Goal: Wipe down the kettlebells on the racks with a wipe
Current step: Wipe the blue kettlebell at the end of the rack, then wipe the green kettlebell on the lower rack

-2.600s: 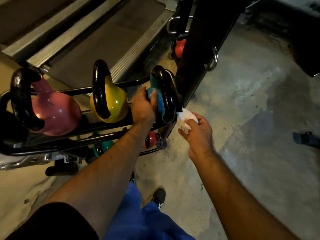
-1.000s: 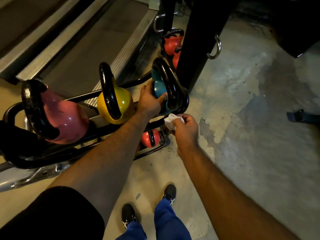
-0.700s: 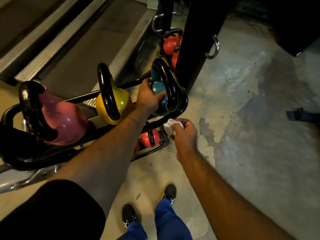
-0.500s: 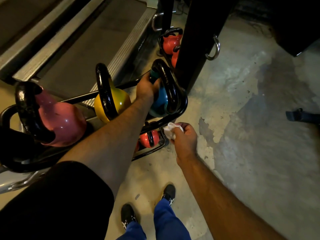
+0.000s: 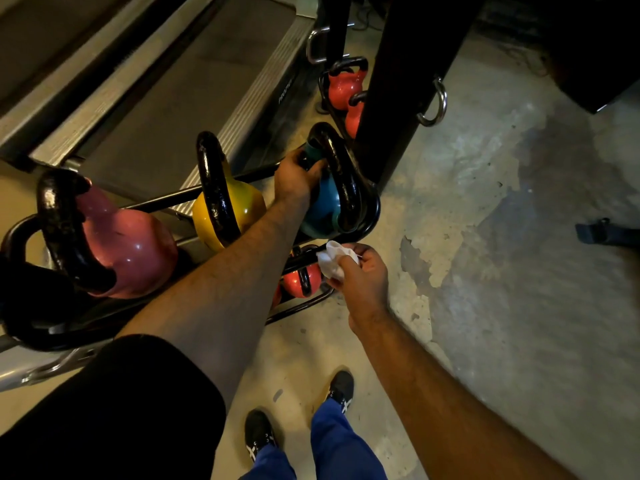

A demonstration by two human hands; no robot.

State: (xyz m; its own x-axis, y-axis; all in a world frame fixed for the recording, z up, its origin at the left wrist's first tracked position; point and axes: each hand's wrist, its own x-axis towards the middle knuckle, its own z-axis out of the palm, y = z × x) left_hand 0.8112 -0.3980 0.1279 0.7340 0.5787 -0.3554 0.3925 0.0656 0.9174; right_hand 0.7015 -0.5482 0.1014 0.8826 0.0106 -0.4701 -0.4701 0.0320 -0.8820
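A black tube rack [image 5: 166,199] holds a pink kettlebell [image 5: 128,251], a yellow kettlebell [image 5: 242,206] and a teal kettlebell [image 5: 325,206], each with a black handle. My left hand [image 5: 298,174] grips the teal kettlebell at the neck just below its handle, at the rack's right end. My right hand [image 5: 363,275] holds a crumpled white wipe [image 5: 334,259] against the rack's front rail, just below the teal kettlebell. A small red kettlebell [image 5: 301,278] sits on the lower shelf beside the wipe.
A treadmill deck [image 5: 166,91] lies behind the rack. A black post [image 5: 412,81] with a steel ring [image 5: 434,105] stands right of the rack, with red kettlebells [image 5: 344,88] behind it. Patchy concrete floor spreads to the right. My shoes [image 5: 341,389] stand below.
My left hand slid from the teal kettlebell's body up to its neck by the handle. My right hand with the wipe dropped from the handle's side to the rail below.
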